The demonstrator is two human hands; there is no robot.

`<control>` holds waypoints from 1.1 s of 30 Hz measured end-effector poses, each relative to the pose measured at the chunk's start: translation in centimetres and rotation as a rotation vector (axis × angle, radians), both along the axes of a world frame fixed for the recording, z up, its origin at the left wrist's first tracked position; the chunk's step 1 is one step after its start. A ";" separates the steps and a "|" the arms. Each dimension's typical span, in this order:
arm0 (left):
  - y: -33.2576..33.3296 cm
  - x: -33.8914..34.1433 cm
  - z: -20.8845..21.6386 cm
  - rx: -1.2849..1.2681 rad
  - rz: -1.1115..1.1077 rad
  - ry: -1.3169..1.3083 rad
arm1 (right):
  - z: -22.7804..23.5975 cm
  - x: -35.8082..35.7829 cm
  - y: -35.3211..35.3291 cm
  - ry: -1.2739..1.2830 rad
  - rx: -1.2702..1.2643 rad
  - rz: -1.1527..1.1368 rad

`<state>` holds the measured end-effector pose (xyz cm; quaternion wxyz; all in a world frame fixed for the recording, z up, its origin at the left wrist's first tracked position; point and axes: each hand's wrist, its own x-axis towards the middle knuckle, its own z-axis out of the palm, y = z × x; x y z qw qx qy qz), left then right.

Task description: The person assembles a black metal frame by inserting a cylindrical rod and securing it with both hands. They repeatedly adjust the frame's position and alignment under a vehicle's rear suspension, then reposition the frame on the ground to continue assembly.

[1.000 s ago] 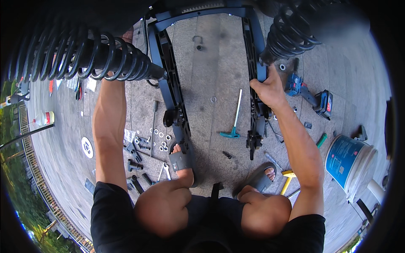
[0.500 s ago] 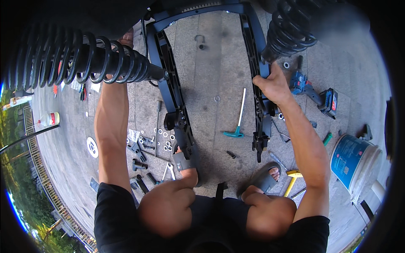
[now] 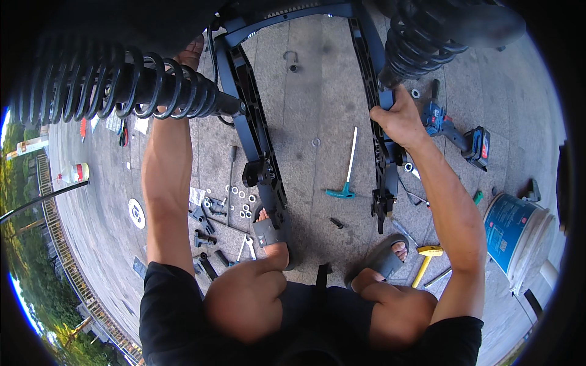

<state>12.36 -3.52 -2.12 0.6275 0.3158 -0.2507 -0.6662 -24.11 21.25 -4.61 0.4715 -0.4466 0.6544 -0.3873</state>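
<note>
A black U-shaped metal frame (image 3: 247, 131) with two long slotted arms reaches toward me above the paving. Along its left side lies a black coil-spring shock absorber (image 3: 131, 88), joined to the left arm at its near end. My left hand (image 3: 193, 53) is mostly hidden behind that spring; only some fingers show past its far side, so its grip is unclear. My right hand (image 3: 401, 121) is closed round the frame's right arm, thumb on the inner face. Just beyond it, a second coil-spring shock absorber (image 3: 415, 52) meets that arm.
Between the frame's arms lies a green T-handle wrench (image 3: 342, 194). Washers (image 3: 242, 194), a spanner (image 3: 249, 246) and dark fittings spread at left. To the right are a blue cordless power tool (image 3: 452, 134), a yellow-headed hammer (image 3: 425, 263) and a blue-and-white bucket (image 3: 513, 235).
The whole view has shifted slightly, so the ground and tools sit a little further right. Both hands keep their places at the frame and spring.
</note>
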 end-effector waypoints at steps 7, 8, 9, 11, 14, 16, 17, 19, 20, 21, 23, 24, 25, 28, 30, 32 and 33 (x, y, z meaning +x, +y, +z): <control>0.0 -0.4 -0.9 0.179 0.017 -0.095 | -1.5 0.4 0.0 0.078 -0.050 -0.010; 0.1 -0.2 -1.0 0.187 0.045 -0.041 | -1.6 0.6 0.1 0.098 -0.049 -0.016; 0.3 -0.1 -1.1 0.174 0.029 -0.033 | -1.6 0.8 0.2 0.128 -0.042 -0.024; 0.7 0.3 -1.1 0.141 0.012 -0.030 | -1.3 1.1 0.3 0.146 0.005 -0.028; 1.5 0.8 -0.9 0.091 -0.011 -0.065 | -0.9 1.6 0.6 0.082 0.086 -0.020; 1.7 1.2 -0.8 0.055 -0.030 -0.095 | -0.6 1.8 0.7 0.018 0.058 -0.032; 1.6 1.6 -0.8 0.035 -0.039 -0.115 | -0.6 1.8 0.7 0.030 0.054 -0.035; 1.4 2.5 -1.2 -0.006 -0.057 -0.173 | -0.6 1.9 0.6 0.050 0.066 -0.066; 1.3 3.0 -1.6 -0.035 -0.071 -0.229 | -0.5 1.8 0.6 0.021 0.041 -0.060; 1.4 3.7 -2.1 -0.068 -0.086 -0.293 | -0.6 1.8 0.6 0.021 0.025 -0.046; 2.4 4.9 -3.1 -0.341 -0.141 -0.770 | -0.7 1.5 0.7 0.019 0.024 -0.030; 3.7 5.3 -3.6 -0.571 -0.101 -1.111 | -0.7 1.4 0.7 0.035 0.039 -0.014; 5.4 5.6 -4.0 -0.777 -0.029 -1.362 | -0.8 1.2 0.7 0.061 0.051 -0.010; 15.8 5.3 -6.0 -0.109 0.215 -0.976 | -1.0 1.3 0.3 0.242 0.072 -0.033; 24.6 4.2 -7.5 0.281 0.059 -0.961 | -0.9 1.3 0.2 0.172 0.041 -0.038; 31.1 2.5 -9.0 0.065 -0.283 -1.128 | -0.9 1.4 0.4 0.153 0.025 -0.045; 33.1 2.1 -9.3 0.340 -0.446 -0.867 | -0.9 1.5 0.5 0.172 -0.002 -0.055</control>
